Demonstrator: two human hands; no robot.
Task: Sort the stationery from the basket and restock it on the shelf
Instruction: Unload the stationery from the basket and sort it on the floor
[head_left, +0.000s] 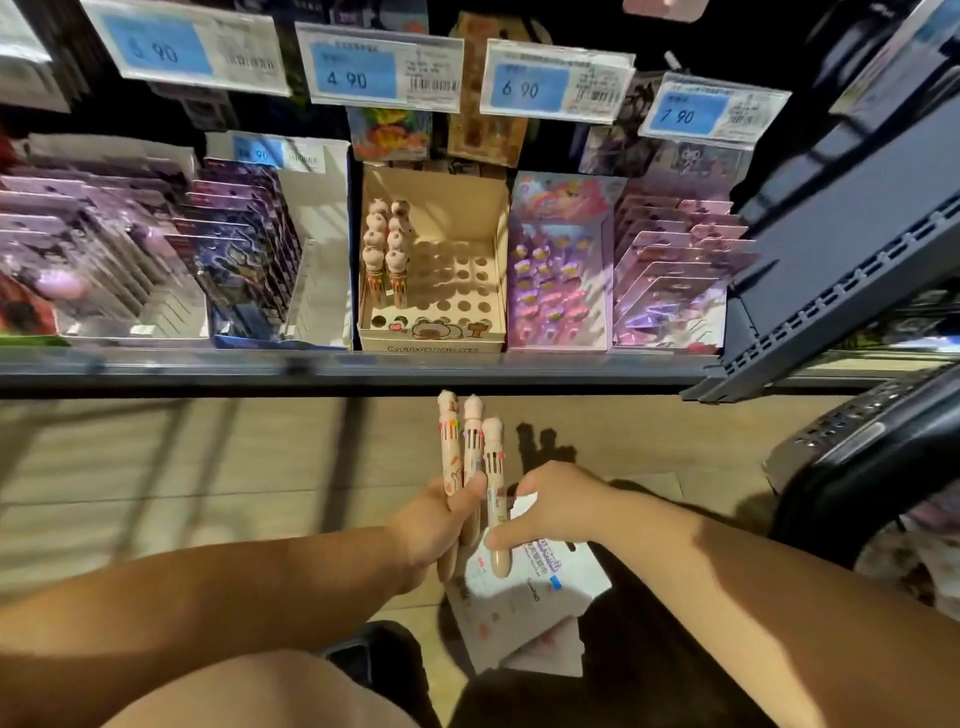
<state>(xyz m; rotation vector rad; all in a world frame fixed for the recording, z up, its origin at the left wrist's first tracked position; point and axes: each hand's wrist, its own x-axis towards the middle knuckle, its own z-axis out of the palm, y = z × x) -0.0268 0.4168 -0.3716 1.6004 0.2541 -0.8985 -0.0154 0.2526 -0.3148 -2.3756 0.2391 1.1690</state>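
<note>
Left hand (431, 525): fingers curled round the lower barrels of two pink multi-colour pens (457, 447), held upright and side by side, animal-shaped caps on top. Right hand (556, 504): thumb and fingertips pinch the lower part of a third pen (493, 467), which stands just right of the other two and touches them. Directly beneath both hands I see a white printed carton (519, 603) lying on the floor. Off to the right of the right forearm, the dark rim of the basket (841, 483); I cannot make out its contents. Beyond the hands runs the shelf (311, 364). Straight ahead of the pens on it sits a cream display box (431, 332) with a grid of round holes, and matching pens (387, 244) stand in its far-left holes only. Purple carded packs (104, 249) stand left of the box and pink packs (670, 280) right of it. Blue price tags (379, 67) hang farther out.
</note>
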